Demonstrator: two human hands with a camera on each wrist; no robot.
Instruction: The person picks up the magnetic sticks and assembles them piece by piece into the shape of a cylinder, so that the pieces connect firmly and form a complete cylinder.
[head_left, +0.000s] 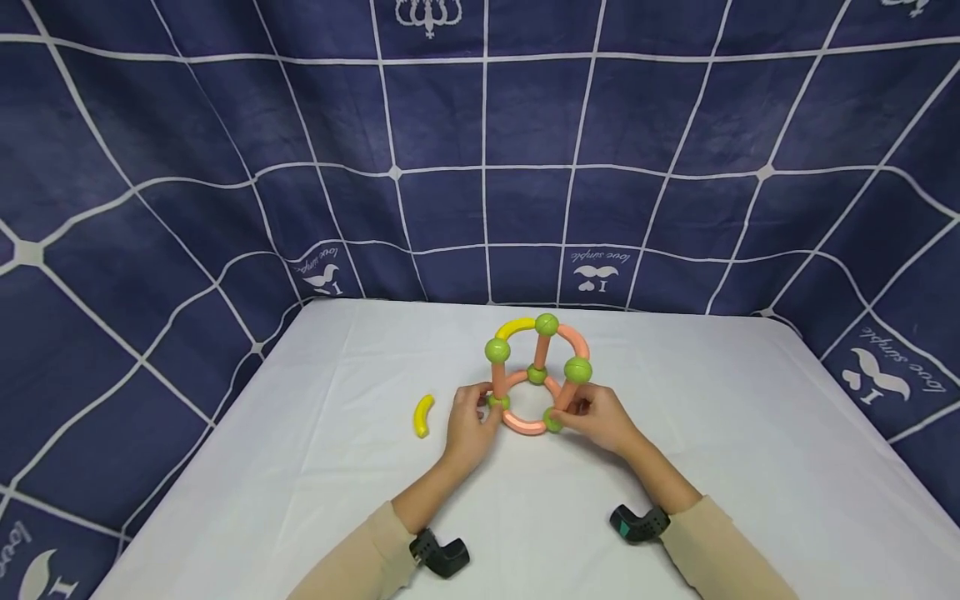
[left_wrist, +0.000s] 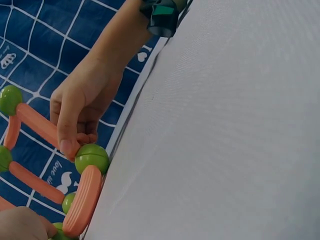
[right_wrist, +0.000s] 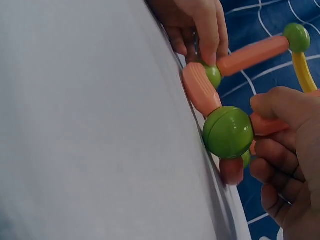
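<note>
A frame of magnetic building sticks and green balls stands on the table in front of me. Its lower ring has curved orange sticks [head_left: 523, 425], and upright orange sticks [head_left: 542, 352] rise to an upper tier. Up there, a yellow curved stick [head_left: 514, 327] and an orange one join green balls [head_left: 578, 369]. My left hand [head_left: 470, 427] pinches the lower left ball, fingers behind and thumb in front. My right hand [head_left: 602, 418] grips the foot of the right upright stick just above its green ball [right_wrist: 228, 132]. In the right wrist view, thumb and fingers close around that stick.
A loose yellow curved stick [head_left: 423, 416] lies on the white-covered table [head_left: 360, 500], left of my left hand. Dark blue curtains [head_left: 532, 167] with white grid lines hang behind the table and at both sides.
</note>
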